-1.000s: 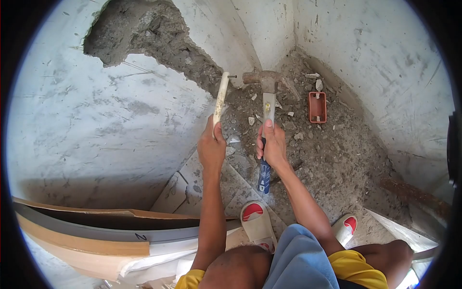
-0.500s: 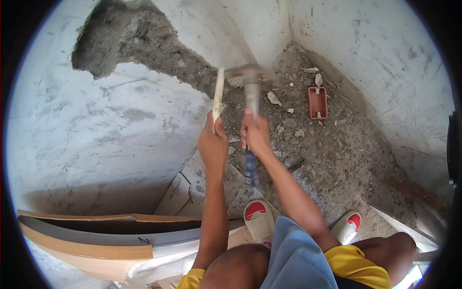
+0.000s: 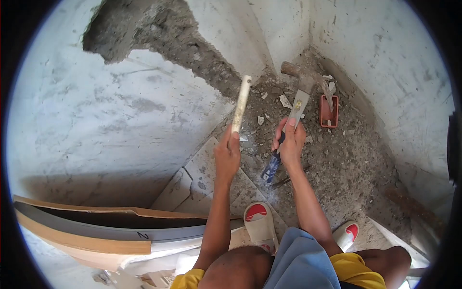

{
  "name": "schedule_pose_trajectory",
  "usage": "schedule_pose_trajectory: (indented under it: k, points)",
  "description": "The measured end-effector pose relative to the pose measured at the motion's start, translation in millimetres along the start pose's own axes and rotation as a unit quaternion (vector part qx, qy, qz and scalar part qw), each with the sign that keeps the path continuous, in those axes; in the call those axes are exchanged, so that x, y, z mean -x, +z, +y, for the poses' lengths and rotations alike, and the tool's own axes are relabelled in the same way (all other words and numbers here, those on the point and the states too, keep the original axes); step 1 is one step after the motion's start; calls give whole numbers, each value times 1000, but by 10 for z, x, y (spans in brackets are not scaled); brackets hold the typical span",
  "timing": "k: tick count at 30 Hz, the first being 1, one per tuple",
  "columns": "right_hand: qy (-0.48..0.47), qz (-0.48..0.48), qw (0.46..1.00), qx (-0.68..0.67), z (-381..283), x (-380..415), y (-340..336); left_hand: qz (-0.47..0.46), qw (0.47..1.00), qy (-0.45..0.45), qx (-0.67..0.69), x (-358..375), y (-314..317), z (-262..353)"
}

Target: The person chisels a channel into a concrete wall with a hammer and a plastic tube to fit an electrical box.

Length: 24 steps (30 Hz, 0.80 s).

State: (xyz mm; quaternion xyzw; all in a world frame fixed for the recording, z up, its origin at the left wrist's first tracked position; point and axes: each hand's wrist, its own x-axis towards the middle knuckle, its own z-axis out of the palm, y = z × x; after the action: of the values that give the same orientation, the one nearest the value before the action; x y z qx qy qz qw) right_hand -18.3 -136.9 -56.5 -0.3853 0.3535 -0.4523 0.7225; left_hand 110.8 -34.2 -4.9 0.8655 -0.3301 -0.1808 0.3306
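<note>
My left hand (image 3: 227, 151) is wrapped round the lower end of a pale, narrow bar (image 3: 241, 103), which points up and away. To its right, my right hand (image 3: 291, 144) grips a claw hammer (image 3: 299, 102) by the middle of its handle. The blue grip end sticks out below that hand. The hammer's rusty head is over the rubble, its claw overlapping a small red-brown tray (image 3: 328, 118) from this view. Bar and hammer are apart. A rough strip of exposed grey masonry (image 3: 178, 41) runs down the white wall beyond the bar.
Rubble (image 3: 332, 164) covers the corner floor between white walls (image 3: 96, 125). Broken tiles (image 3: 199, 176) lie near my left forearm. A long cardboard-wrapped panel (image 3: 86, 241) is at lower left. Two sandalled feet (image 3: 260, 221) rest on the floor below. A rusty bar (image 3: 414, 207) lies at right.
The hammer has moved right, away from the bar, and its head has turned. My left hand and the bar have shifted slightly right. The view has shifted a little too.
</note>
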Motion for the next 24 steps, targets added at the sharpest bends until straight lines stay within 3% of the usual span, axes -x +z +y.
schedule_pose_trajectory:
  k: [2,3,5,10,12,13,15,18,21,24]
  points:
    - [-18,-3,1000,6,-159,-40,50,-47,994,29,92,171,107,-206]
    - [-38,2,999,6,-238,-58,65,-42,994,27,100,263,143,-256]
    - [-25,-20,999,-8,-308,-84,38,-112,985,106,82,432,203,-313]
    - [13,-26,999,-18,-300,-119,-43,-91,980,140,107,608,287,-387]
    - [1,-29,999,15,-341,-116,-35,-31,985,162,50,614,326,-400]
    - [-10,-29,998,46,-366,-104,-33,-30,985,162,54,596,308,-400]
    - [10,-26,998,55,-365,-93,-84,-13,997,77,8,458,232,-400]
    - [35,-37,995,82,-219,-53,-163,40,997,43,57,172,146,-364]
    - [23,-61,990,127,-203,27,-122,110,991,72,35,-53,197,-483]
    - [-9,-85,977,195,-204,47,-54,106,992,49,55,-137,235,-510]
